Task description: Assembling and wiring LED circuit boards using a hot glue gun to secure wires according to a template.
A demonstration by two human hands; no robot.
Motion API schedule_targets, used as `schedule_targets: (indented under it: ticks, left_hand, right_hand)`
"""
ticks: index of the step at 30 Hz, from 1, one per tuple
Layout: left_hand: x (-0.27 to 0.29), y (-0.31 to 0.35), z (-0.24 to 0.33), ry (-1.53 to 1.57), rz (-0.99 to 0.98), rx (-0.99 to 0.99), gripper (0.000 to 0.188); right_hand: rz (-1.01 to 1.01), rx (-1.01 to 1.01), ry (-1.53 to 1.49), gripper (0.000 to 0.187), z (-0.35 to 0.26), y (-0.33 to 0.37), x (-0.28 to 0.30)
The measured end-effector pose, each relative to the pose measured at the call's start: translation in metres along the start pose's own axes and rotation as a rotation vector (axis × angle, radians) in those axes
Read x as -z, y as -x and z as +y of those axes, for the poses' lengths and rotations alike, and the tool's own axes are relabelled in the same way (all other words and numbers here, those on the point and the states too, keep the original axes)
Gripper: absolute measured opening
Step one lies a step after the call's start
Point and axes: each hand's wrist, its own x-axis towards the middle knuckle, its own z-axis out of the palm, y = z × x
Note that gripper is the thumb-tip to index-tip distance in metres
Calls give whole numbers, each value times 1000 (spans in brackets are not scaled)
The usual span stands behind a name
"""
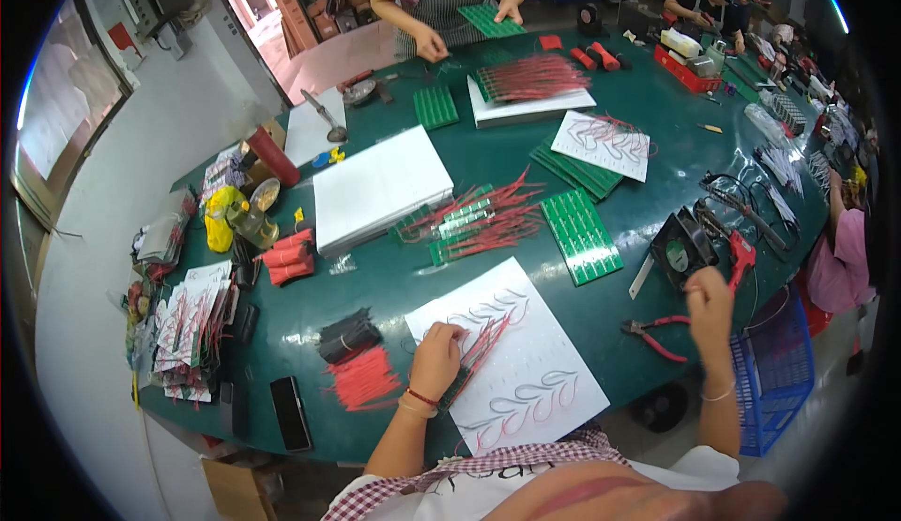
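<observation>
My left hand (pixel 436 361) is closed on a narrow green circuit board strip with red wires (pixel 483 352). Under it lies a white sheet (pixel 549 347) holding two rows of looped black and red wires (pixel 526 404). To the right, my right hand (pixel 709 291) is raised beside a black open-fronted box (pixel 683 247); its fingers are curled together, and what they hold, if anything, is hidden. Red-handled pliers (pixel 657 333) rest just left of that forearm. Bundles of black wires (pixel 349 335) and red wires (pixel 364 378) lie left of the sheet.
Green circuit boards (pixel 582 237), a pile of wired boards (pixel 474 221) and a white stack (pixel 380 188) cover the middle of the green table. A red glue gun (pixel 741 258) lies at right, a phone (pixel 290 413) near the front edge. A co-worker's hands (pixel 432 47) handle a board opposite.
</observation>
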Motion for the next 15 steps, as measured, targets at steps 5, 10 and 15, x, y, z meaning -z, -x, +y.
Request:
schedule_targets:
  ticks: [5,10,15]
  left_hand:
    - [9,-4,13,-5,17,12,15]
    - [6,-11,12,37,66,27,16]
    - [6,-13,19,86,93,73,15]
  right_hand:
    - [-380,-106,-145,15,-23,-8,-68]
    - [-124,161,-139,28,3,-46,-142]
    - [-292,-39,292,42,29,-64,-173]
